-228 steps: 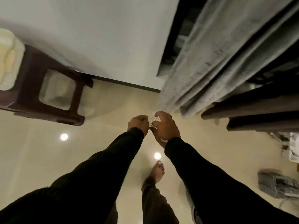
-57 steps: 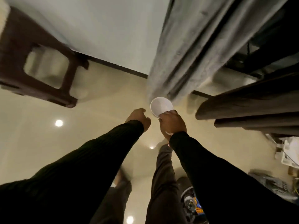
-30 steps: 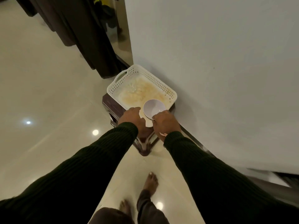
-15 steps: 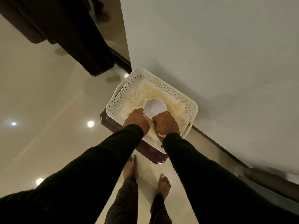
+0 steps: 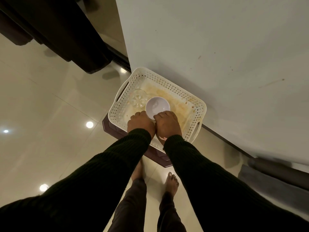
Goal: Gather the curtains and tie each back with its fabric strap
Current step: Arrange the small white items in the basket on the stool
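While both hands are occupied at the white perforated basket (image 5: 197,114), no curtain work is under way. The white bowl (image 5: 157,105) is held at its near rim by the right hand (image 5: 167,125), whose fingers are curled on it; the left hand (image 5: 141,123) is set against the bowl's left side with fingers curled, though whether it truly grips cannot be told. The bowl is held low inside the basket, just beside a clear glass dish (image 5: 138,98) near the basket's left wall. The basket is carried on a dark stool (image 5: 117,131) against the wall (image 5: 217,47).

Dark curtains (image 5: 66,30) hang at upper left, well apart from the hands; a grey fabric edge (image 5: 267,183) shows at lower right. No strap is visible, so tying is judged outstanding. Open floor (image 5: 50,106) lies left of the stool; the wall closes the right side.
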